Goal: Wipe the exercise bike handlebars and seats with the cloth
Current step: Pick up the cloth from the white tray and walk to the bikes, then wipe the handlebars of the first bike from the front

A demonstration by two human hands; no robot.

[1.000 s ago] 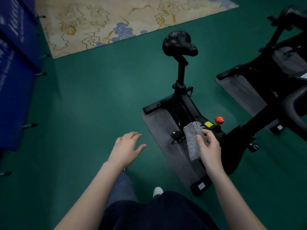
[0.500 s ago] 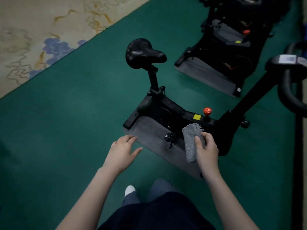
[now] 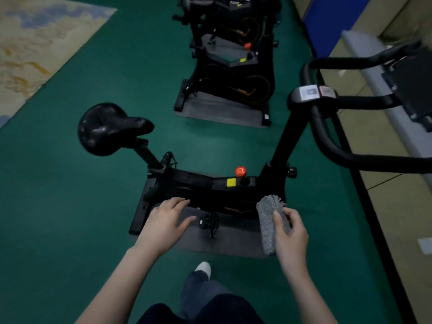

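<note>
A black exercise bike stands side-on in front of me on a grey mat (image 3: 224, 242). Its shiny black seat (image 3: 109, 128) is at the left, its black handlebars (image 3: 332, 146) reach out at the right, past a small console (image 3: 312, 92). My right hand (image 3: 289, 235) holds a folded grey cloth (image 3: 267, 220) upright, below the handlebar post and apart from the bike. My left hand (image 3: 166, 220) hovers with relaxed fingers over the mat near the pedal (image 3: 208, 222), holding nothing.
More black exercise bikes (image 3: 231, 73) stand in a row behind this one. Green floor (image 3: 58, 218) lies all around, with a patterned beige rug (image 3: 35, 43) at the far left. A beige strip and blue panel (image 3: 332, 22) run along the right. My shoe (image 3: 203, 268) is below.
The view has swung right and closer to the bike, so the handlebars and the row of bikes have come into sight. Both hands kept their pose; the right still holds the cloth.
</note>
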